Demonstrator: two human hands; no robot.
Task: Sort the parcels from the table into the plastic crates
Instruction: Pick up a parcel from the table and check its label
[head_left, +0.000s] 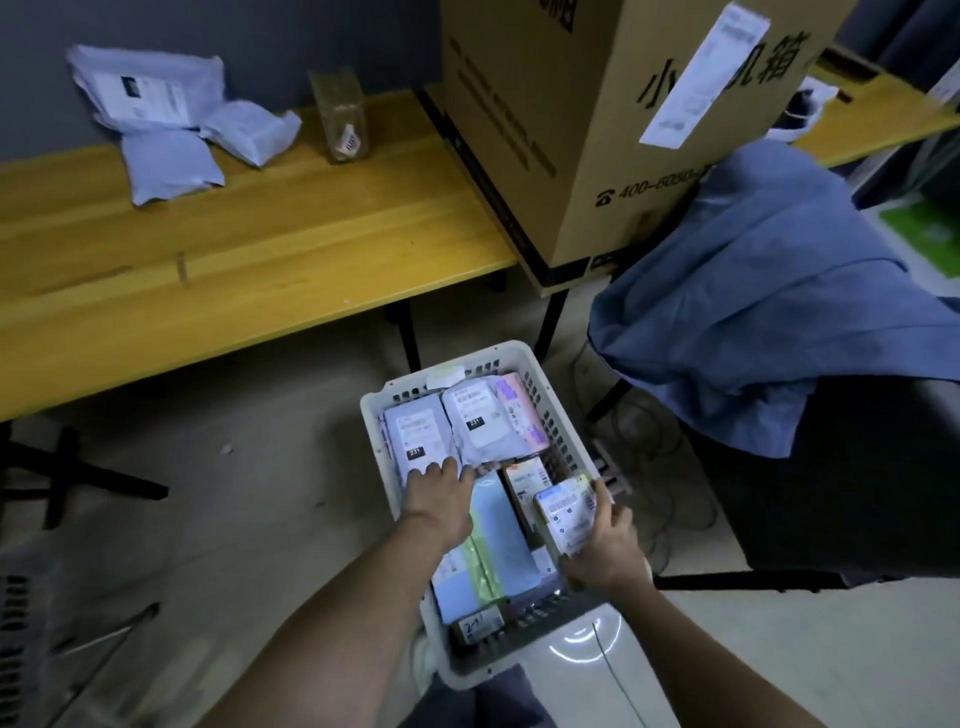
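A white plastic crate (563, 431) stands on the floor below me, packed with labelled parcels. My left hand (435, 493) lies flat inside it, its straight fingers pressing on the grey bagged parcels (485, 421) at the far end. My right hand (605, 540) grips a small labelled parcel (566, 512) at the crate's right side, just above the rim. On the yellow table (249, 249), grey mailer bags (171, 124) lie at the back left, and a small clear-wrapped parcel (340, 117) stands upright near them.
A big cardboard box (597, 119) sits on the table's right end. To the right, a blue cloth (769, 291) drapes over a dark chair. A white rounded object (582, 649) lies against the crate's near side. The table's black legs stand on the floor.
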